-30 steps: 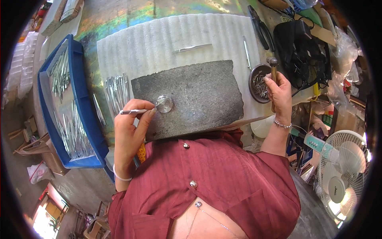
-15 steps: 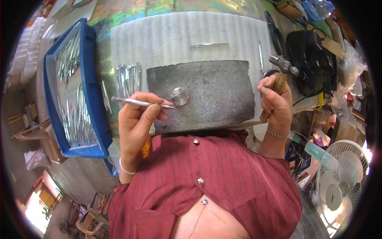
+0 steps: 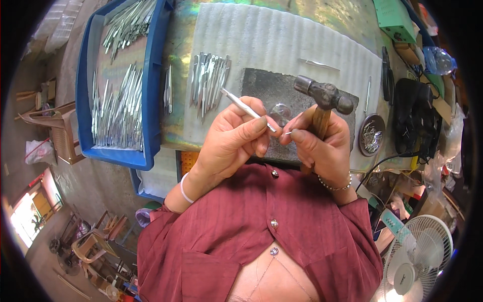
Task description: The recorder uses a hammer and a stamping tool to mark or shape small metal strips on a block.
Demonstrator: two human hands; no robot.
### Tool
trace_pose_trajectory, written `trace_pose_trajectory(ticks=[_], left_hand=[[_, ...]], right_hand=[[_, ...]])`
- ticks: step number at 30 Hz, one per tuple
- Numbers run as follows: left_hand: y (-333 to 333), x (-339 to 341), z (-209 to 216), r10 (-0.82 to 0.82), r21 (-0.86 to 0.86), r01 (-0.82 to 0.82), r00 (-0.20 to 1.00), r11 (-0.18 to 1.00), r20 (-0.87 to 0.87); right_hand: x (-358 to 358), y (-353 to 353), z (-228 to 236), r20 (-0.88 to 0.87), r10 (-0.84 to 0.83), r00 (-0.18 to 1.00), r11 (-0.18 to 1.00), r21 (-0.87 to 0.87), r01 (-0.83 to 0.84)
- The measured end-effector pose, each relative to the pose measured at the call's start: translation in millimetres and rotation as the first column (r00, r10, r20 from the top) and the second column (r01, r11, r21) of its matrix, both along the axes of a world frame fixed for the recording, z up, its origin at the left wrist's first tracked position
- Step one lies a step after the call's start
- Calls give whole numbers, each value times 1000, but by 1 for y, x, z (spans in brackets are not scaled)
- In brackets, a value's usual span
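Note:
My left hand (image 3: 234, 130) pinches a slim silver metal tool (image 3: 242, 106) between thumb and fingers, its lower end tilted toward my right hand. My right hand (image 3: 324, 143) wraps round the wooden handle of a ball-peen hammer (image 3: 324, 94), head upward. Between that hand's thumb and forefinger is a tiny metal pin (image 3: 288, 133), close to the tool's end but apart from it. Behind the fingers, a round shiny metal block (image 3: 280, 114) sits on a dark, rough slab (image 3: 266, 85), partly hidden by my hands.
A blue tray (image 3: 153, 95) of similar metal tools stands left. More tools (image 3: 209, 78) lie on white foam sheeting (image 3: 251, 35). A round dish (image 3: 361, 137) of small metal pins is at right, near a black bag (image 3: 415, 113). A fan (image 3: 417, 251) stands lower right.
My right hand has come left and inward with the hammer, now with a pin in its fingertips. My left hand has lifted the tool off the round block. The view has shifted, uncovering the pin dish.

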State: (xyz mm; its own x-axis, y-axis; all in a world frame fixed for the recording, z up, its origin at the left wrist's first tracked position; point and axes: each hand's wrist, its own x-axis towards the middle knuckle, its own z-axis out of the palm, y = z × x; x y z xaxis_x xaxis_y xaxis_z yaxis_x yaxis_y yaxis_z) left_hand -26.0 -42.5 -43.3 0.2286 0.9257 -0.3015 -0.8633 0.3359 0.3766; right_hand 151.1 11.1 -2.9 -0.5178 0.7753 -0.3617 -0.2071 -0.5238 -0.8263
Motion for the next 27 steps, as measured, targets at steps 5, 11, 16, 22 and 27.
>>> trace_pose_trajectory(ticks=[5, 11, 16, 22, 27], left_hand=[[0, 0, -3, 10, -49, -8, 999, 999, 49], [0, 0, -4, 11, -48, -7, 997, 999, 72], [1, 0, -4, -3, -83, 12, 995, 997, 102], [0, 4, -4, 15, -119, 1, 991, 993, 136], [-2, 5, -9, 71, -99, -78, 995, 992, -76]], right_hand=[[-10, -4, -5, 117, 54, 992, 953, 290, -86], [-15, -7, 1, 283, -47, 958, 919, 388, -70], [-15, -8, -5, 425, -109, 899, 903, 419, -89], [-14, -8, -26, 358, -247, 900, 622, 771, -136], [-19, -3, -23, 372, -284, 884, 470, 857, -210]])
